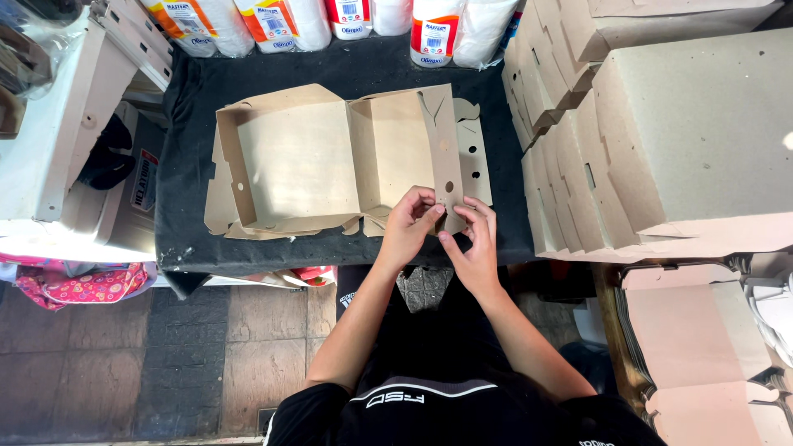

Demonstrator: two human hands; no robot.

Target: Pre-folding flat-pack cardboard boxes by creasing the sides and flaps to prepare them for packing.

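A brown cardboard box blank (pixel 297 157), partly folded with raised walls, lies on a black-covered table (pixel 186 165). My left hand (pixel 409 223) pinches the near end of the box's upright right side flap (pixel 446 149). My right hand (pixel 475 239) grips the same flap end from the right, fingers against the tab. Under the box lie more flat cardboard blanks (pixel 475 161).
Rows of folded cardboard boxes (pixel 661 140) are stacked at the right. Flat blanks (pixel 702 347) pile up at the lower right. Paper towel rolls in wrappers (pixel 347 21) stand along the table's far edge. A white shelf (pixel 58 116) and a pink patterned bag (pixel 83 285) sit left.
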